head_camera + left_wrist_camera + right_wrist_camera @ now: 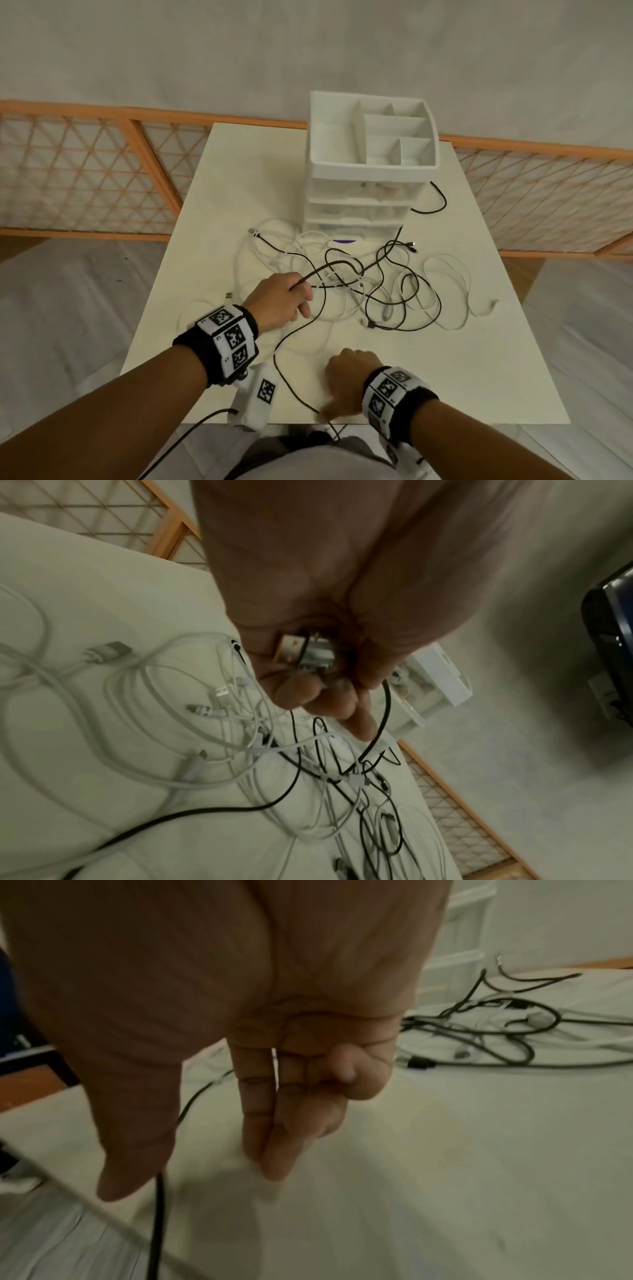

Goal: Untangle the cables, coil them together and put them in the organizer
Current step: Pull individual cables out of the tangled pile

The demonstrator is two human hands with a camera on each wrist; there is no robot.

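Note:
A tangle of white and black cables (359, 284) lies on the cream table (462, 377) in front of the white drawer organizer (373, 169). My left hand (284, 298) is raised over the tangle's left side and grips a black cable (284, 342). In the left wrist view its curled fingers (308, 693) hold that cable with a plug (291, 647) in the palm. The cable runs down to the table's front edge. My right hand (342, 380) hovers there. Its index and middle fingers (263, 1137) and thumb (137, 1150) hang straight, with the cable (159, 1218) passing behind the thumb, not pinched.
The organizer has open compartments on top and clear drawers below. A separate black cable (442, 202) curls at its right side. An orange lattice fence (85, 164) runs behind the table, grey floor around it. Bare tabletop (445, 394) lies at the front right.

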